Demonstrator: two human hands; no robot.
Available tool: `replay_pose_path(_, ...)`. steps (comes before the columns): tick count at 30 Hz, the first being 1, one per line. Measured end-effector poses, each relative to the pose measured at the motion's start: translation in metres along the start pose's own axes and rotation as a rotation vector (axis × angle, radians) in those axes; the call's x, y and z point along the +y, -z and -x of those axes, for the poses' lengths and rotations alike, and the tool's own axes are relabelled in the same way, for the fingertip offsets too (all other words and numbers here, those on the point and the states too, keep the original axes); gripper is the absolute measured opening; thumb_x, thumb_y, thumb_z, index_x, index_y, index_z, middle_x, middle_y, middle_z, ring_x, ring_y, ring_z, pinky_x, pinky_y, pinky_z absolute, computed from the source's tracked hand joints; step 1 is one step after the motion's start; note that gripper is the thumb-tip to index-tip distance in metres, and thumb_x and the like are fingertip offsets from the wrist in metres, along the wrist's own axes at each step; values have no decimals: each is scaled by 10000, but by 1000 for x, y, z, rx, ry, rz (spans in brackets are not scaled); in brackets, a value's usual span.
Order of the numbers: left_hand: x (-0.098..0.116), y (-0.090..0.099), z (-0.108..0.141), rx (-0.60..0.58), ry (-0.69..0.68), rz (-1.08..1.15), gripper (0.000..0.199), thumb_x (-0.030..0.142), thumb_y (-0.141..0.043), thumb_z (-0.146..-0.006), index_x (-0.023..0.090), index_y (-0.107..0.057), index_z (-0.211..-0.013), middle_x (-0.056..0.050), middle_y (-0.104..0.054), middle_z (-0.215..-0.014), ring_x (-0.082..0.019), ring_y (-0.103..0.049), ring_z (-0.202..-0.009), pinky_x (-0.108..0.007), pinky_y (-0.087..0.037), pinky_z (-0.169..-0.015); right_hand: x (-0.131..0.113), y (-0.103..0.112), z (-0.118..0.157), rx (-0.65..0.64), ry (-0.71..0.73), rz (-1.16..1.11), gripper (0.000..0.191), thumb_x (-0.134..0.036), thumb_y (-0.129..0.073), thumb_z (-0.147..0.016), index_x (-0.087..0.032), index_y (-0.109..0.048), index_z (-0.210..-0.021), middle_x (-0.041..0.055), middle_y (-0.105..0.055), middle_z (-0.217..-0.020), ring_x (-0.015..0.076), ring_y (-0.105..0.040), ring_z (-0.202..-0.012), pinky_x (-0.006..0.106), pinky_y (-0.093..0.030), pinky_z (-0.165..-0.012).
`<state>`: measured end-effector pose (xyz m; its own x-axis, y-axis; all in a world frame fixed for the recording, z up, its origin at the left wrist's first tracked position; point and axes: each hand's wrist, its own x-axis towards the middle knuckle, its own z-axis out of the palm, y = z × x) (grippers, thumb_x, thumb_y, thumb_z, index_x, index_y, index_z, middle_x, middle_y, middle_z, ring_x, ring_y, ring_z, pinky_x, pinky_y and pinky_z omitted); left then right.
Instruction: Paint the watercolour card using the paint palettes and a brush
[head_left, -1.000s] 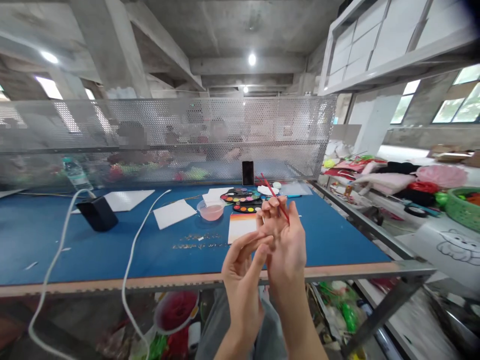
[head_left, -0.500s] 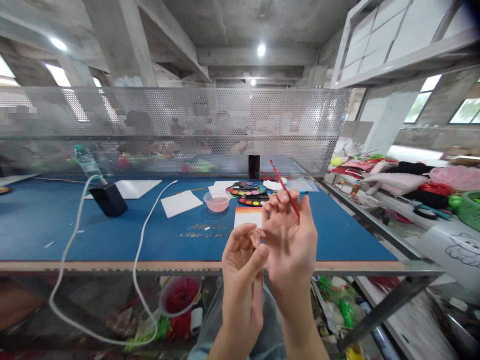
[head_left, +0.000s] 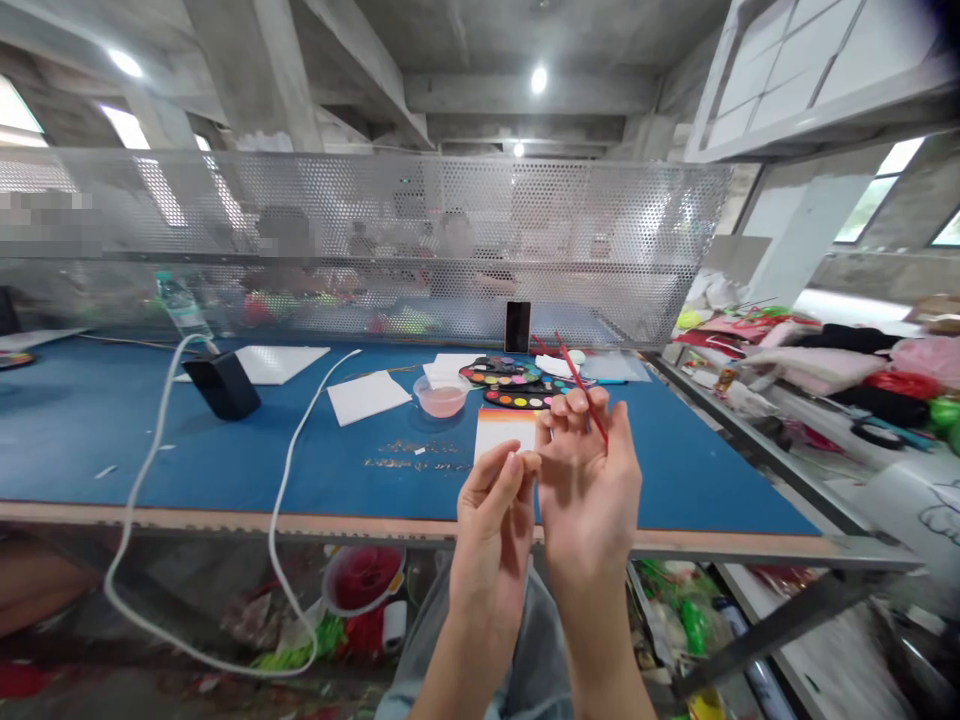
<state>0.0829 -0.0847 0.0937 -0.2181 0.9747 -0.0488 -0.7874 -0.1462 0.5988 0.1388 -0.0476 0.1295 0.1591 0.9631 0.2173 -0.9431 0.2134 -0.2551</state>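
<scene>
My right hand [head_left: 589, 490] is turned palm up with its fingers curled. A thin red paintbrush [head_left: 573, 370] rests across those fingers by the thumb, its upper end pointing up and left. Close beside it, my left hand [head_left: 491, 530] has thumb and fingertips pinched together; whatever is between them is hidden. Behind the hands lies a white sheet [head_left: 496, 437] with an orange band along its top, partly covered by my fingers. Paint palettes [head_left: 517, 399] with several colours sit beyond it, next to a clear bowl of pinkish water [head_left: 442, 401].
A phone [head_left: 517, 327] stands upright at the back of the blue table [head_left: 697, 470]. Left are blank white sheets [head_left: 367, 398], a black box [head_left: 223, 386], a looping white cable [head_left: 279, 500] and a bottle [head_left: 182, 305]. A perforated metal screen [head_left: 337, 240] closes the back.
My left fingertips have closed into a tighter pinch, and the small blue bit seen there is hidden now. The right hand keeps the paintbrush. The view has shifted slightly.
</scene>
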Motion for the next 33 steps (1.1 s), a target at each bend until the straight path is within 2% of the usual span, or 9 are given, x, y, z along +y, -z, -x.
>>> replay_pose_path(5,-3,14,-34,59,-39,5,473,260,-941,-565,186,-706,-968,17,-705,-857,-79,-668,-823,-181,-538,-830,-1,12,-25,162,-49,1,356,-356,-438,-1038,-212,-619,-768,-27,-588,-745,78,-616,-703,188,-530,-710)
replay_pose_path(7,0,24,-53,121,-50,-6,317,189,-845,-705,153,-684,-976,20,-689,-830,-81,-653,-790,-212,-549,-785,-7,20,-41,280,-54,20,371,-328,-421,-1043,-206,-612,-750,-29,-599,-724,72,-622,-682,179,-532,-680)
replay_pose_path(13,28,42,-101,232,-59,-3,213,213,-662,-891,144,-638,-1091,-27,-684,-1005,-125,-668,-922,-268,-581,-772,-29,51,-87,450,-82,108,361,-303,-421,-1038,-191,-607,-751,-29,-606,-702,81,-634,-660,180,-543,-630)
replay_pose_path(16,44,47,-118,281,-38,31,104,215,-660,-893,133,-631,-950,23,-641,-823,-93,-644,-774,-244,-571,-704,-35,63,-105,487,-75,136,381,-308,-409,-1040,-183,-595,-732,-26,-583,-678,85,-616,-624,186,-549,-622)
replay_pose_path(20,58,56,-133,272,32,120,236,298,-550,-973,155,-583,-788,129,-275,-464,-31,-312,-396,-160,-390,-472,-42,75,-123,505,-20,153,397,-309,-401,-1041,-179,-560,-702,-29,-537,-653,82,-568,-574,184,-537,-585)
replay_pose_path(25,64,66,-139,276,97,174,404,431,-607,-932,198,-461,-637,116,22,-434,-53,-52,-362,-197,-244,-384,-50,85,-132,465,54,129,394,-285,-385,-1043,-176,-521,-690,-44,-454,-628,76,-493,-531,179,-502,-537)
replay_pose_path(28,66,74,-142,286,142,184,359,349,-619,-930,210,-442,-649,111,-194,-447,-53,-204,-389,-199,-327,-430,-55,88,-129,448,97,166,398,-284,-383,-1044,-176,-506,-681,-42,-437,-635,80,-480,-536,186,-495,-524)
replay_pose_path(31,67,87,-144,296,160,193,108,166,-499,-956,216,-578,-901,53,-500,-680,-54,-482,-584,-189,-484,-627,-59,89,-124,434,162,212,388,-282,-396,-1042,-176,-501,-683,-39,-432,-652,83,-475,-551,191,-492,-524)
replay_pose_path(33,66,97,-142,317,158,197,253,110,-430,-949,238,-585,-1102,12,-568,-825,-69,-574,-752,-214,-534,-752,-59,89,-122,420,183,228,378,-282,-402,-1041,-177,-505,-692,-39,-429,-662,84,-472,-558,193,-495,-532)
